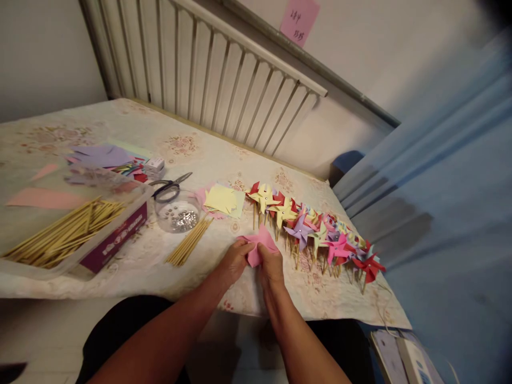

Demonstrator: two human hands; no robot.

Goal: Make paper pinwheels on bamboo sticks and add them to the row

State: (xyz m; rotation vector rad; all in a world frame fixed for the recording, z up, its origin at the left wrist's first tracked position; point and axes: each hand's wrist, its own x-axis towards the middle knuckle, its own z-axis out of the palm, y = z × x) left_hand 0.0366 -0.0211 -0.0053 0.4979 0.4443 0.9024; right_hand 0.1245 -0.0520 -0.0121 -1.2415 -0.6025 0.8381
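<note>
A pink paper pinwheel [263, 236], its points partly folded in, is held above the front of the table between both hands. My left hand [236, 260] pinches its left side, and my right hand [271, 262] presses the thumb near its middle. The fingers beneath the paper are hidden. To the right of my hands stand several finished pinwheels [300, 232] on sticks, in red, yellow, purple, green and pink. Behind my hands lies a stack of yellow paper pieces [221, 199]. Loose wooden sticks [189, 242] lie to the left.
A clear round dish [176, 216] holds small metal fasteners. Scissors [171, 188] lie behind it. On the left, a plastic box [136, 205] holds many sticks, with coloured paper [100, 156] behind. A white radiator [224, 80] borders the floral-covered table; a blue curtain [440, 176] hangs right.
</note>
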